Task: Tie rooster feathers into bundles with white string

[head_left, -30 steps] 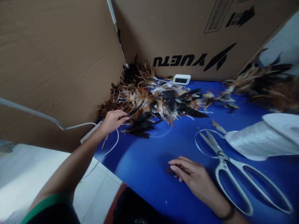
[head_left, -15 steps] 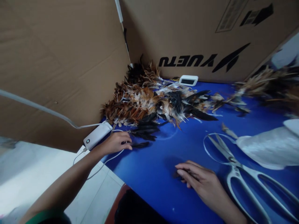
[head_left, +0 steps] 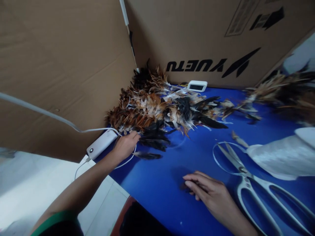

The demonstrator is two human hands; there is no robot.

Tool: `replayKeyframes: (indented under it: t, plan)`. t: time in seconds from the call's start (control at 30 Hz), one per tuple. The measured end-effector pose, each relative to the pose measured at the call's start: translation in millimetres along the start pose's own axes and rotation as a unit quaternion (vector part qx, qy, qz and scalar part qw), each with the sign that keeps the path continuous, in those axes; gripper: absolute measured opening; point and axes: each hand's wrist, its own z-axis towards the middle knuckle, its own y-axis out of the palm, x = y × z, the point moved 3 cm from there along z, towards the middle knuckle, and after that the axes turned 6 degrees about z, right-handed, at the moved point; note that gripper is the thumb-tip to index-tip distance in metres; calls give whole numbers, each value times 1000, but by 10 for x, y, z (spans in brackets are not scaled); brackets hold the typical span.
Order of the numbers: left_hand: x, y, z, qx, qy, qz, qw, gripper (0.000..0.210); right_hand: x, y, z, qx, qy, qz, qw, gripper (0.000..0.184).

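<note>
My left hand [head_left: 126, 145] reaches to the front edge of the feather pile [head_left: 147, 105], fingers closed at the base of a tuft of black feathers [head_left: 156, 139]; its fingertips are partly hidden. Just below it, a single dark feather [head_left: 148, 156] lies loose on the blue table. My right hand [head_left: 208, 190] rests low over the tabletop with thumb and fingers pinched together. Between them shows the dark tip of a small brown feather [head_left: 183, 186], mostly covered by the hand.
Large metal scissors [head_left: 243, 170] lie partly open at right, near a spool of white ribbon [head_left: 273, 154]. A white power bank [head_left: 102, 144] with cables sits at the left edge. Cardboard walls [head_left: 197, 36] stand behind; a small white display device [head_left: 197, 86] leans there. More feathers [head_left: 283, 88] lie far right.
My left hand has let go of the loose dark feather and moved slightly up and right to the black tuft, which has shifted a little right. My right hand has barely moved.
</note>
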Motion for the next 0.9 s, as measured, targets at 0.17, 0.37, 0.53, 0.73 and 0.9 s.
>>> replayKeyframes:
  t: [0.17,0.37,0.53,0.73,0.9]
  plan:
    - [152,-47,112,-12,-11,79,997,28,-25,9,2,-8,-2,4,1000,25]
    - [141,-118,186,-25,-12,89,996,26,-64,18,-4,-18,-12,7,1000,24]
    - [97,-73,142,-31,13,75,997,29,-76,28,3,-27,-6,17,999,23]
    - [18,-83,45,26,26,-21,999,33,-115,35,5,-31,-9,27,999,23]
    - [-27,-272,102,127,-71,-266,953,26,-135,34,8,-31,-12,20,999,23]
